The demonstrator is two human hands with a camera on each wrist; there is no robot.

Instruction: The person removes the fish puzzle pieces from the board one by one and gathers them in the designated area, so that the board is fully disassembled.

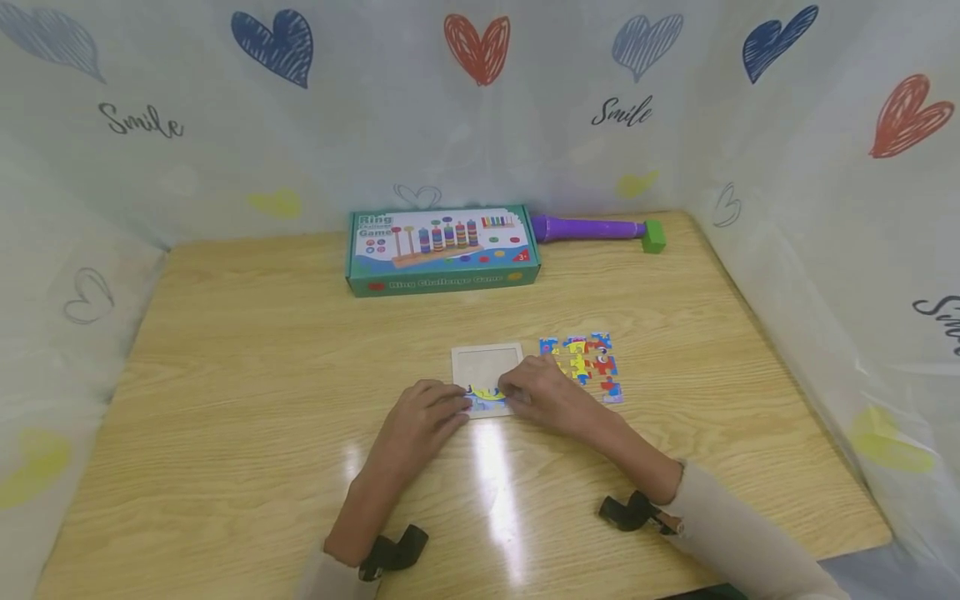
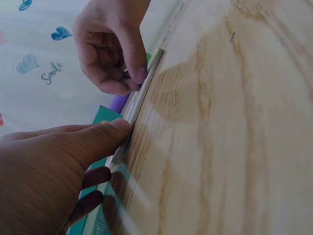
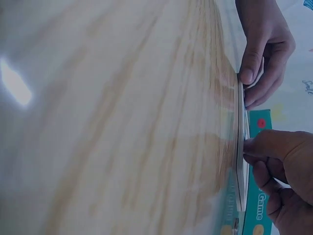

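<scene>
A small square wooden puzzle tray (image 1: 459, 363) lies on the table, with blue and yellow puzzle pieces (image 1: 487, 405) along its near side and bare wood beyond them. My left hand (image 1: 423, 421) grips the tray's near left corner, its thumb (image 2: 119, 125) against the rim. Over the tray's right side, my right hand (image 1: 551, 396) has thumb and fingertips pinched together low at the puzzle row. A bit of dark blue shows under those fingertips in the left wrist view; the hand hides most of this puzzle piece. Right of the tray lie several loose puzzle pieces (image 1: 602, 363), partly behind the right hand.
A green Ring Challenge Game box (image 1: 442, 250) stands at the back of the wooden table (image 1: 262, 400). Beside it are a purple stick (image 1: 592, 229) and a green block (image 1: 654, 237) at its end. White sheeting printed with hearts encloses the back and sides.
</scene>
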